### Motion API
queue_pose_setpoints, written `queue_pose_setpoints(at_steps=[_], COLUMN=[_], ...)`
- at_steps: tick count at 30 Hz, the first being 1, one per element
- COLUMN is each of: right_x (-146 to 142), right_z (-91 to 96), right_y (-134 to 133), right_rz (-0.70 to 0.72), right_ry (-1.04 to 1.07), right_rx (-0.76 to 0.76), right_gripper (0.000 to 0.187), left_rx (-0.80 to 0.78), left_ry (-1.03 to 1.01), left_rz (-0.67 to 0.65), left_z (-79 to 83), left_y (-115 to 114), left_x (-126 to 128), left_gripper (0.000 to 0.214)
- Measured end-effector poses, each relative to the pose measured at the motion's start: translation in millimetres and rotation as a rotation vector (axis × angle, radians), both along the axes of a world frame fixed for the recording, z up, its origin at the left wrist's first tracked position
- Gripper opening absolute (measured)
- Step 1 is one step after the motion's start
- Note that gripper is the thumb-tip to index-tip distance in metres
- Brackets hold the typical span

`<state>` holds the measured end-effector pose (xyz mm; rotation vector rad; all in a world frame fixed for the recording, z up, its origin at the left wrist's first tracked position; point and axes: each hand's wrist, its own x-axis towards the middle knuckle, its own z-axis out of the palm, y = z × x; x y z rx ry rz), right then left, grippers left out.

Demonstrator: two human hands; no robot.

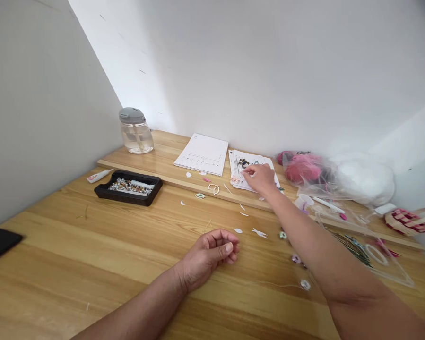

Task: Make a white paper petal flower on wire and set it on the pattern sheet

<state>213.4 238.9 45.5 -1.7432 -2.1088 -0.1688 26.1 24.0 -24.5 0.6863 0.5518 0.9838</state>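
My left hand (215, 250) is over the wooden table, fingers curled and thumb against them. Whatever it may hold is hidden. Farther off, my right hand (260, 177) reaches over a stack of white cards (274, 165) on the raised shelf. Its thumb and index finger pinch together beside a small pinkish ornament (235, 180); I cannot make out what is between them. A dark flower-like ornament (243, 163) lies on the same cards. Small cut paper pieces, among them a white star-like shape (259, 233) and a green-striped leaf shape (200, 195), lie in front of my hands.
A black tray of beads (151, 197), a glue tube (99, 175) and a lidded water jar (137, 137) stand left. White sheets (201, 163) lie at the back. Bagged pink yarn (304, 167), white stuffing (361, 174) and a checked basket (407, 222) crowd the right.
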Motion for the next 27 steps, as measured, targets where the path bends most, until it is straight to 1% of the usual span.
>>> queue_pose_setpoints(at_steps=[3, 4, 6, 8, 11, 16, 22, 27], right_x=[30.4, 40.7, 57.6, 67.9, 71.5, 65.4, 60.2, 69.2], right_z=[18.5, 22.6, 26.0, 23.0, 12.7, 0.6, -0.8, 4.1], right_y=[14.7, 20.2, 30.4, 38.2, 45.8, 54.5, 57.8, 53.1], right_rz=[-0.131, -0.173, -0.249, -0.303, -0.35, -0.394, -0.389, -0.391], right_ry=[0.04, 0.045, 0.054, 0.066, 0.091, 0.117, 0.136, 0.172], right_rx=[-0.01, -0.02, -0.053, -0.089, -0.126, -0.154, -0.15, -0.111], right_gripper=[0.027, 0.026, 0.022, 0.02, 0.02, 0.023, 0.021, 0.026], left_rx=[0.0, -0.003, -0.009, -0.01, -0.007, -0.007, -0.005, -0.013], left_ry=[-0.001, 0.0, 0.006, 0.012, 0.015, 0.005, 0.007, 0.008], left_rz=[-0.004, -0.001, 0.008, 0.009, 0.008, 0.005, 0.002, 0.007], left_z=[-0.6, -0.6, -0.5, 0.0, 0.6, 0.1, -0.1, 0.6], left_y=[0.3, 0.3, 0.1, -0.3, -0.4, 0.1, -1.5, -1.4], left_x=[0.0, 0.1, 0.3, 0.5, 0.5, 0.4, -0.1, 0.0], left_gripper=[0.025, 0.025, 0.025, 0.026, 0.026, 0.025, 0.025, 0.025])
